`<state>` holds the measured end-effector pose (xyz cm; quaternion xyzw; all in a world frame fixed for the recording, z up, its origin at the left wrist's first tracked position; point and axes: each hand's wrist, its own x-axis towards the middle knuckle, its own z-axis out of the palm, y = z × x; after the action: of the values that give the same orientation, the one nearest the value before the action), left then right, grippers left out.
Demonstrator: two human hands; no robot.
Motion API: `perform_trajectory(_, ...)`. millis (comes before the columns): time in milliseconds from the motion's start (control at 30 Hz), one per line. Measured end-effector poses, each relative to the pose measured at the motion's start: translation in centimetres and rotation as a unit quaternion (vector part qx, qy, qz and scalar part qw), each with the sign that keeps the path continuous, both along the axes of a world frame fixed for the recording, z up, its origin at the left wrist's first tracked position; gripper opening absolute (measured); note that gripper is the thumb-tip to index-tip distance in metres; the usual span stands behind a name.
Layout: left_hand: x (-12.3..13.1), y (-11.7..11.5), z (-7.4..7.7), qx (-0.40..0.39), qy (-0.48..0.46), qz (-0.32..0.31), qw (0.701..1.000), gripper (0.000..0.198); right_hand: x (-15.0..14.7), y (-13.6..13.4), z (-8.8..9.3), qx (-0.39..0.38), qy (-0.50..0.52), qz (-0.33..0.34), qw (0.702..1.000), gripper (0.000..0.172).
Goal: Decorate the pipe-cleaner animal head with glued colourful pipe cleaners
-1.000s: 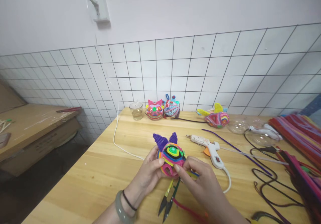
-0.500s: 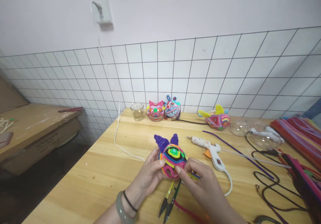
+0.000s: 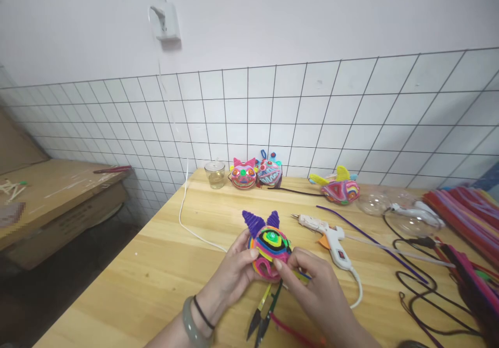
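Note:
A round pipe-cleaner ornament (image 3: 268, 252) with two purple ears and a green, yellow and black eye is held over the table. My left hand (image 3: 238, 270) grips its left side, thumb on the front. My right hand (image 3: 312, 278) is closed at its lower right, thumb and index finger pressed on the pink edge; whether a separate strand is pinched there I cannot make out. Beneath the hands lie thread snips (image 3: 260, 314) with dark blades. A pink pipe cleaner (image 3: 286, 328) runs beside them, partly hidden under my right hand.
A hot glue gun (image 3: 327, 239) lies at the right, its white cord curling forward. Finished ornaments (image 3: 244, 174) and a glass cup (image 3: 215, 174) stand along the tiled wall. Clear plastic balls (image 3: 374, 202), black cable (image 3: 413, 280) and pipe-cleaner bundles (image 3: 463, 223) occupy the right side.
The view has shifted slightly, so everything appears a little further right and lower. Both hands keep the same hold on the ornament.

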<state>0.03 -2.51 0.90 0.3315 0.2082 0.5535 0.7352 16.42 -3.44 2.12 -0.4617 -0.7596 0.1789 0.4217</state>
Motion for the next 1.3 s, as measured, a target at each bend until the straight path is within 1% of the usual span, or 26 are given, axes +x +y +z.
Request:
perform_trajectory(200, 0.12, -0.12, 0.17, -0.005, -0.004, 0.001, 1.000, 0.040, -0.11, 0.00, 0.10, 0.006, -0.002, -0.007, 1.000, 0.038)
perform_trajectory(467, 0.12, -0.06, -0.18, -0.009, 0.008, 0.006, 1.000, 0.041, -0.25, 0.02, 0.29, 0.010, -0.004, -0.019, 1.000, 0.038)
perform_trajectory(600, 0.15, -0.05, -0.11, -0.008, 0.011, 0.006, 1.000, 0.042, -0.28, -0.09, 0.45, 0.005, -0.002, -0.016, 1.000, 0.038)
perform_trajectory(1067, 0.12, 0.04, -0.35, -0.013, 0.013, 0.006, 1.000, 0.041, -0.11, 0.09, 0.34, 0.024, -0.008, -0.016, 1.000, 0.039)
perform_trajectory(1300, 0.03, 0.05, -0.61, -0.018, 0.033, 0.003, 0.999, 0.042, -0.07, 0.12, 0.12, 0.026, -0.009, -0.021, 0.999, 0.040)
